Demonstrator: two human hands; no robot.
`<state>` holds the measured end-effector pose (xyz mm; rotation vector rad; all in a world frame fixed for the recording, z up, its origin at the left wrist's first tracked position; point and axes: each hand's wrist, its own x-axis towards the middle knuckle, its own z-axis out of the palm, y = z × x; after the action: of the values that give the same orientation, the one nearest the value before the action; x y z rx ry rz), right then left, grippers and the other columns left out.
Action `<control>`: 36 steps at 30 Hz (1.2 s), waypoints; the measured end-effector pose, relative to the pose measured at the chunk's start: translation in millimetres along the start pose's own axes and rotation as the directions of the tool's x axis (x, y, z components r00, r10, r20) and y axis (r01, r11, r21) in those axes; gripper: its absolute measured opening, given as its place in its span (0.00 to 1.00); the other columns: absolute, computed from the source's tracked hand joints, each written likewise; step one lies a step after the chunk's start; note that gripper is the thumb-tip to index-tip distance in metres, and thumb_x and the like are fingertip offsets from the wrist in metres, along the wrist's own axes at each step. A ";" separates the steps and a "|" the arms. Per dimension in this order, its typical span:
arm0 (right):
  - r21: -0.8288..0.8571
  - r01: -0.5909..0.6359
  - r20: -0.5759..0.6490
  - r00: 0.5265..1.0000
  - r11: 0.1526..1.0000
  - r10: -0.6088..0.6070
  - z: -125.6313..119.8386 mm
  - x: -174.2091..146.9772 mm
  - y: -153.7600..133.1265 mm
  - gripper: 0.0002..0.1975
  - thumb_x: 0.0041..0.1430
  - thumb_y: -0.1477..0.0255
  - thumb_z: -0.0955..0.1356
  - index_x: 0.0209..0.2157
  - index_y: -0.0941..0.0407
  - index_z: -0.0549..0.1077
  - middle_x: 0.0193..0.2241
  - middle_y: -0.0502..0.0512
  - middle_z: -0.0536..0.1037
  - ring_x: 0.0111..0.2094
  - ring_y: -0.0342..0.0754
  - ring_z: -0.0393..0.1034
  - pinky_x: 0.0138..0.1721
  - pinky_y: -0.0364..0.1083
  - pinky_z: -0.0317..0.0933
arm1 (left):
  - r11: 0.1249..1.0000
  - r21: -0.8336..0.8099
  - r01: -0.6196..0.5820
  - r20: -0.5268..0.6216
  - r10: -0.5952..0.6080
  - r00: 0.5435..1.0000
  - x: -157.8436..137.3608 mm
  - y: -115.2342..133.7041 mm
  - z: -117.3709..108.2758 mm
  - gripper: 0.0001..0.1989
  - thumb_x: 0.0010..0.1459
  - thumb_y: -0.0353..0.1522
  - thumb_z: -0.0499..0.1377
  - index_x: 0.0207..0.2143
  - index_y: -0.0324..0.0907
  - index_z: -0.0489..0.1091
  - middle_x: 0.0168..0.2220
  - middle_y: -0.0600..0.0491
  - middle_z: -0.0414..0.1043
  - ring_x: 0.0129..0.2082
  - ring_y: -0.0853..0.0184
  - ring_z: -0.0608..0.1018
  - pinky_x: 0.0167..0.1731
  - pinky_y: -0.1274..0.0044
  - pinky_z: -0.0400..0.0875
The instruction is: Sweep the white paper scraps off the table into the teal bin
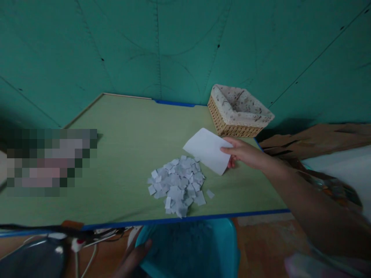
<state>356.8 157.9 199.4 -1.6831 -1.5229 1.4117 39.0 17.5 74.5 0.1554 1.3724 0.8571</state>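
Pinches a white rectangular sheet of paper [207, 150] by its near right corner in the right hand [243, 153], thumb on top and fingers curled beneath, closed firmly on the paper. Holds that sheet slanted just behind and to the right of the pile of small pale-grey paper squares [178, 183], its lower edge close to the pile's far side; touching or apart cannot be told. Rests the left hand [133, 256] below and in front of the pile, under the blue table edge, at the rim of a teal plastic tub [197, 247]; whether clasped on the rim or only laid against it cannot be told. Leaves one stray square [210, 194] just right of the pile on the light-green tabletop [124, 154]. Shows a lined wicker basket [240, 112] well behind and to the right of the pile, at the table's back corner. Looks like the stage of bringing the sheet up to the scraps, with the tub held ready beneath. Calls next, by judgement, for a low, flat edge set behind the pile and a steady tub directly in front of it.
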 end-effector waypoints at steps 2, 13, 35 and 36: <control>0.004 0.001 0.059 0.998 1.000 -0.001 4.7 -1.7 0.2 0.14 0.53 0.66 0.64 0.40 0.56 0.62 0.19 0.47 0.73 0.16 0.41 0.66 0.16 0.39 0.56 | 0.999 0.026 -0.023 -0.026 0.023 0.999 -0.4 1.1 -0.1 0.32 0.17 0.45 0.72 0.31 0.46 0.74 0.33 0.46 0.81 0.60 0.43 0.47 0.57 0.56 0.27; 0.072 -0.001 0.197 0.980 0.997 -0.014 19.7 -26.3 -3.3 0.19 0.54 0.63 0.65 0.45 0.58 0.62 0.19 0.46 0.73 0.16 0.40 0.65 0.16 0.39 0.56 | 0.994 -0.110 0.023 0.040 -0.019 0.999 -3.2 -0.4 4.3 0.42 0.18 0.41 0.72 0.44 0.46 0.72 0.39 0.51 0.79 0.60 0.54 0.36 0.59 0.57 0.42; 0.059 -0.015 0.124 0.992 0.998 0.007 22.8 -53.2 10.5 0.16 0.54 0.61 0.64 0.41 0.56 0.62 0.19 0.46 0.72 0.17 0.41 0.65 0.18 0.40 0.56 | 0.999 -0.032 -0.030 -0.043 0.029 0.999 -9.9 5.5 16.6 0.20 0.29 0.33 0.69 0.31 0.49 0.72 0.37 0.49 0.80 0.60 0.44 0.52 0.53 0.55 0.58; 0.061 -0.013 0.124 0.992 0.998 0.006 22.7 -54.4 11.1 0.16 0.54 0.61 0.64 0.40 0.56 0.62 0.19 0.46 0.72 0.17 0.41 0.65 0.18 0.40 0.56 | 0.999 -0.034 -0.034 -0.047 0.032 0.998 -10.4 5.7 16.6 0.19 0.30 0.33 0.69 0.30 0.49 0.72 0.37 0.49 0.80 0.60 0.45 0.52 0.53 0.56 0.58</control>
<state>349.2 98.5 201.8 -1.5943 -1.5218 1.5784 51.9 21.3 89.9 0.1321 1.4007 0.9167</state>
